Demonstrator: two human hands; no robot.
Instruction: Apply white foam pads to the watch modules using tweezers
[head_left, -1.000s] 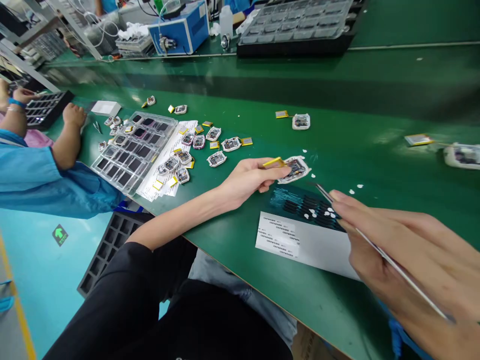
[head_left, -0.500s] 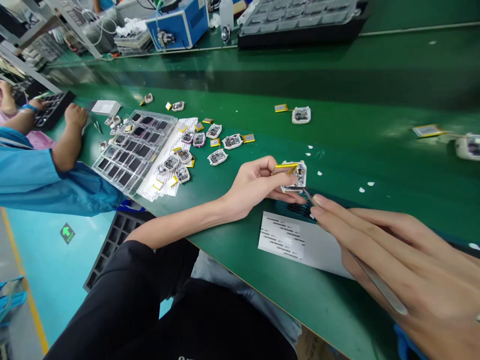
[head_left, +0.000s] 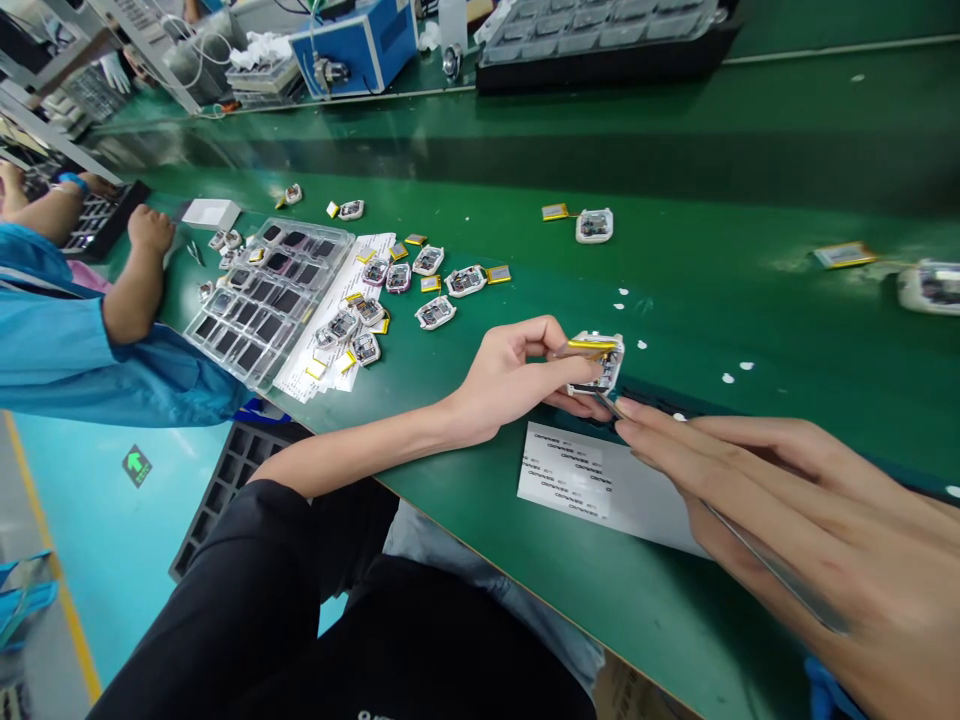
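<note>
My left hand (head_left: 517, 375) pinches a small white watch body (head_left: 600, 362) with an exposed circuit board and a yellow battery flap, tilted up off the green table. My right hand (head_left: 787, 510) grips metal tweezers (head_left: 765, 565) whose tips reach the underside of that watch body. Beneath both hands lies a dark sheet of small stickers and a white label sheet (head_left: 592, 480).
Several more watch bodies (head_left: 435, 314) and yellow batteries lie loose to the left beside a clear compartment tray (head_left: 262, 300). A co-worker's arm (head_left: 135, 280) in a blue sleeve rests at the far left. Another unit (head_left: 594, 225) and a blue machine (head_left: 352, 45) sit farther back.
My left hand lifted and tilted the watch body upright. My right hand brought the tweezers from the sticker sheet up to the watch body.
</note>
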